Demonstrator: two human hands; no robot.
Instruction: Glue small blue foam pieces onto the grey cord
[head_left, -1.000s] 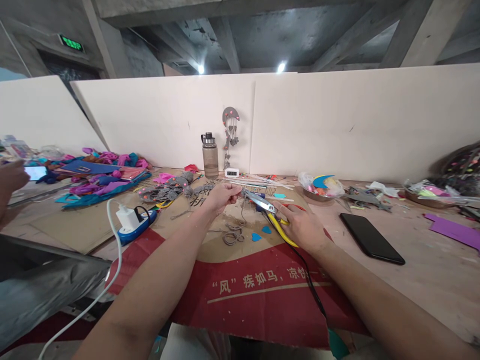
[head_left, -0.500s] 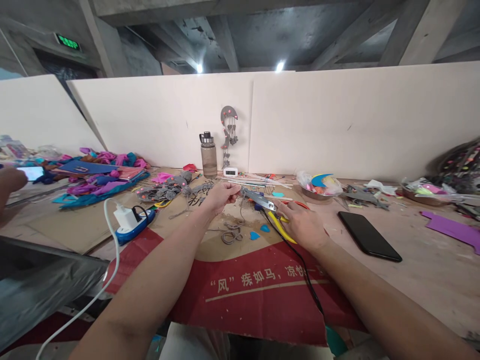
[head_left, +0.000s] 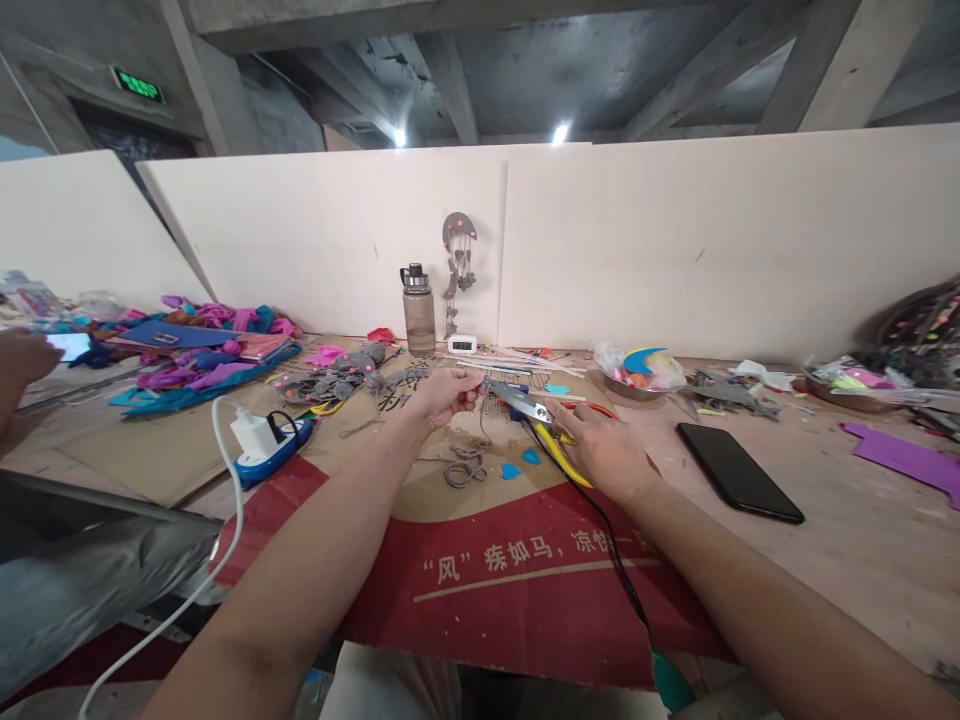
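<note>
My left hand point(head_left: 456, 392) is closed in a pinch on a thin grey cord, its fingertips right beside the scissor tips. The cord point(head_left: 465, 467) hangs down below and lies in loose loops on the cardboard. In my right hand point(head_left: 600, 450) is a pair of scissors point(head_left: 525, 402), with metal blades pointing left toward the pinched end and a yellow handle. Whether the blades touch the cord is too small to tell. Two blue heart-shaped pieces point(head_left: 510, 471) lie below the scissors.
A black phone point(head_left: 739, 472) lies at right. Behind stand a bottle point(head_left: 418, 315) and a small white clock point(head_left: 462, 344). Grey felt pieces point(head_left: 337, 378) and a blue power strip point(head_left: 274, 452) are at left; a black cable point(head_left: 611, 540) crosses the cardboard point(head_left: 525, 620). Another person's hand point(head_left: 26, 358) shows far left.
My hands and the scissors have hardly moved. At far left, the other person's hand and the lit phone have shifted slightly to the right.
</note>
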